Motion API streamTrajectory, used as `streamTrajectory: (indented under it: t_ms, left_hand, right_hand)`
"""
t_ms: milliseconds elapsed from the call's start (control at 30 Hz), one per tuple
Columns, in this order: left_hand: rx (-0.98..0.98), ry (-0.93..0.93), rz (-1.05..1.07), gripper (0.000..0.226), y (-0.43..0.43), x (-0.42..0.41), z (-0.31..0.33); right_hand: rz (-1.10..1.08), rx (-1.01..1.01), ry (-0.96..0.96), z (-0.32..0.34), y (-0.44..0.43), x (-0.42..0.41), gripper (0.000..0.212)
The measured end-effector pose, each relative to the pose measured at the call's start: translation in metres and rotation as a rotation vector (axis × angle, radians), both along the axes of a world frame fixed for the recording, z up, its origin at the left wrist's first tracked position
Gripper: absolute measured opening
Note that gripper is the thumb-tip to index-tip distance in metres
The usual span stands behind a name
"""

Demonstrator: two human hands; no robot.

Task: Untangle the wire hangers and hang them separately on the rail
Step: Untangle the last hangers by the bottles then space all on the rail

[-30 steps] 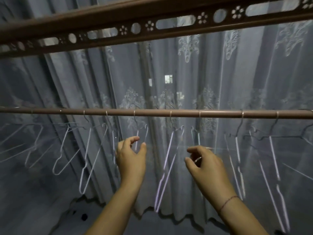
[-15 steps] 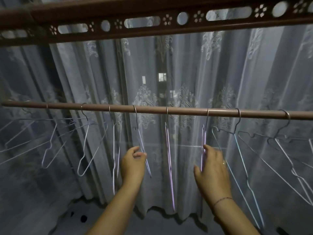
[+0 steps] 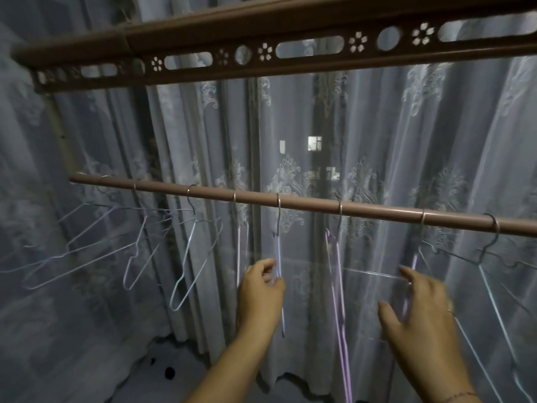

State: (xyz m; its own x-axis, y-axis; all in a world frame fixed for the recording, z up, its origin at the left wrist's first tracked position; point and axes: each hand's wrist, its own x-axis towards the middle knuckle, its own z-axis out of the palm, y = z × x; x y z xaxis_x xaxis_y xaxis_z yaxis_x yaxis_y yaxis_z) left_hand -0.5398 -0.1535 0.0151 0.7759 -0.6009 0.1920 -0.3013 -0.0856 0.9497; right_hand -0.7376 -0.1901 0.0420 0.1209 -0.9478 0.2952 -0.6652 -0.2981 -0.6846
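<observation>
Along the brown rail (image 3: 305,203) I count about nine wire hangers (image 3: 193,257). Her left hand (image 3: 260,289) pinches one hanger's wire; her right hand (image 3: 421,306) is blurred, grip unclear.

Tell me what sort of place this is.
Probably a home balcony or window alcove used for drying laundry, at night. A brown rail carries wire hangers, a perforated drying-rack bar runs above, and a lace curtain covers a window showing lit buildings.

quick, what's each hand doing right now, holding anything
Left hand: fingers curled, grip apparently pinching the wire hanger in front of it.
Right hand: open, fingers spread beside a purple hanger; motion blur, contact cannot be told.
</observation>
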Motion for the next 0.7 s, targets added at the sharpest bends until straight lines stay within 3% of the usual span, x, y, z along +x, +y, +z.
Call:
streamTrajectory:
  t_ms: [233,467,700]
  left_hand:
    - [-0.176,-0.082,-0.025,0.032,0.033,0.021,0.005]
    - [-0.32,-0.061,0.108,0.027,0.064,0.109,0.021]
    - [-0.253,-0.128,0.156,0.026,0.089,0.227,0.027]
  right_hand:
    - [0.2,-0.118,-0.067,0.022,0.028,0.041,0.06]
    - [0.359,-0.201,-0.108,0.037,0.066,0.1,0.059]
    - [0.347,-0.188,-0.109,0.031,0.1,0.209,0.057]
